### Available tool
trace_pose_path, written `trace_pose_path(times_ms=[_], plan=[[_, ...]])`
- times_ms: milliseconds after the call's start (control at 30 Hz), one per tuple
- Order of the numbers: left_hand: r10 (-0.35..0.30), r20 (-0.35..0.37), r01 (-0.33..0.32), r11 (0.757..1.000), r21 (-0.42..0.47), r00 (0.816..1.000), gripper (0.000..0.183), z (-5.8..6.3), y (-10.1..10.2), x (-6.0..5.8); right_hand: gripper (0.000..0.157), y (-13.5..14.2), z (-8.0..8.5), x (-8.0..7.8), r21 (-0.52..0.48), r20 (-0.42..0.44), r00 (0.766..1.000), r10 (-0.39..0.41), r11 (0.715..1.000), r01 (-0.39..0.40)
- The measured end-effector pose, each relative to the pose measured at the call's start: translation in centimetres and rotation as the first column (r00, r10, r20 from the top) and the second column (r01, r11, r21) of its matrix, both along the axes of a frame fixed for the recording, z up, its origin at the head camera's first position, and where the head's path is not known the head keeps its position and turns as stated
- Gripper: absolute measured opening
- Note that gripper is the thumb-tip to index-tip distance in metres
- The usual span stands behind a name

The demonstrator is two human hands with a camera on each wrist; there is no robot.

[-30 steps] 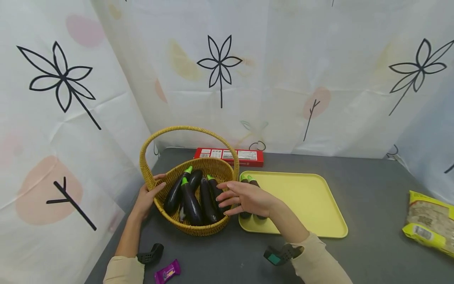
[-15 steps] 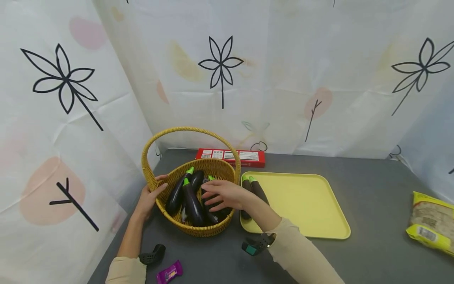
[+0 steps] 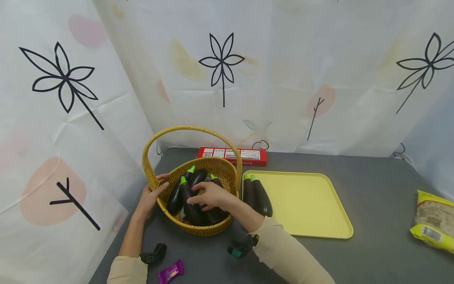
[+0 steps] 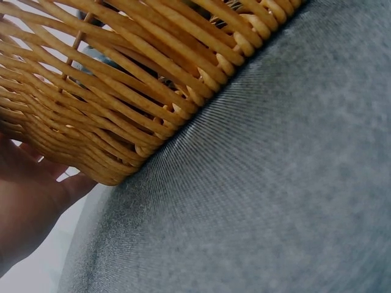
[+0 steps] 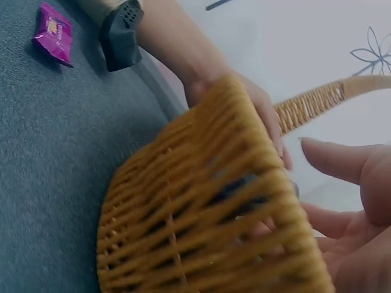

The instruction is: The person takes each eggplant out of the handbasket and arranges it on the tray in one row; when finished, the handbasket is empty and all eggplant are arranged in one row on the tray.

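A yellow wicker basket (image 3: 202, 232) with a tall arched handle holds several dark eggplants with green stems. At its left side, my left hand (image 3: 147, 200) grips the rim, thumb over the edge; the left wrist view shows that hand (image 4: 30, 204) against the woven wall. Over the basket, my right hand (image 3: 212, 195) reaches in above the eggplants, its fingertips close to the front eggplant (image 3: 191, 212). The right wrist view shows the right hand's thumb (image 5: 333, 160) apart from its fingers. Whether the fingers touch an eggplant is hard to tell.
Right of the basket lies a yellow tray (image 3: 308, 209), with two eggplants (image 3: 261, 197) along its left edge. A red box (image 3: 253, 157) lies behind. A purple wrapped snack (image 3: 171, 271) is in front, and a yellow bag (image 3: 433, 221) lies far right.
My right hand has moved left and in over the basket, from its right rim to the front eggplant. The left hand has kept its hold on the basket.
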State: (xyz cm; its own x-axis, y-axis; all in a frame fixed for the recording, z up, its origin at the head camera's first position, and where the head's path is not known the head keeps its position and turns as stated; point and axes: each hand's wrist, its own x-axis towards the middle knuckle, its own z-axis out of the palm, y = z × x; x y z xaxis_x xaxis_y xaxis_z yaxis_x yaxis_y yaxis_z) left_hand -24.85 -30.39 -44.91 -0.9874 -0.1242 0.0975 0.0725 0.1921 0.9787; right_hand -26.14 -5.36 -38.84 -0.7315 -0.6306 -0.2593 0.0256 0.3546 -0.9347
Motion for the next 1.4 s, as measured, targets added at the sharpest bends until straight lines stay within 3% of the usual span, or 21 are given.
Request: trace_pose_path(times_ms=[233, 533, 1067, 1400], plan=[[0.015, -0.006, -0.015, 1.0, 0.008, 1.0, 0.048, 0.2, 0.2, 0.2, 0.05, -1.4, -0.4, 0.5, 0.107, -0.136, 0.991, 0.01, 0.994, 0.005], [-0.002, -0.028, 0.003, 1.0, 0.016, 1.0, 0.045, 0.0, 0.1, 0.3, 0.052, -2.5, -0.2, 0.8, 0.259, -0.27, 0.96, 0.069, 0.966, 0.003], [-0.012, -0.063, 0.017, 0.997, 0.082, 0.998, 0.039, -0.1, 0.1, 0.3, 0.05, -2.9, -0.2, 0.5, 0.258, -0.268, 0.947, 0.176, 0.96, -0.106], [-0.004, -0.029, 0.005, 0.999, 0.034, 1.0, 0.04, -0.2, -0.1, 0.3, 0.051, -2.3, 0.1, 0.2, 0.174, -0.212, 0.959, 0.187, 0.973, -0.152]])
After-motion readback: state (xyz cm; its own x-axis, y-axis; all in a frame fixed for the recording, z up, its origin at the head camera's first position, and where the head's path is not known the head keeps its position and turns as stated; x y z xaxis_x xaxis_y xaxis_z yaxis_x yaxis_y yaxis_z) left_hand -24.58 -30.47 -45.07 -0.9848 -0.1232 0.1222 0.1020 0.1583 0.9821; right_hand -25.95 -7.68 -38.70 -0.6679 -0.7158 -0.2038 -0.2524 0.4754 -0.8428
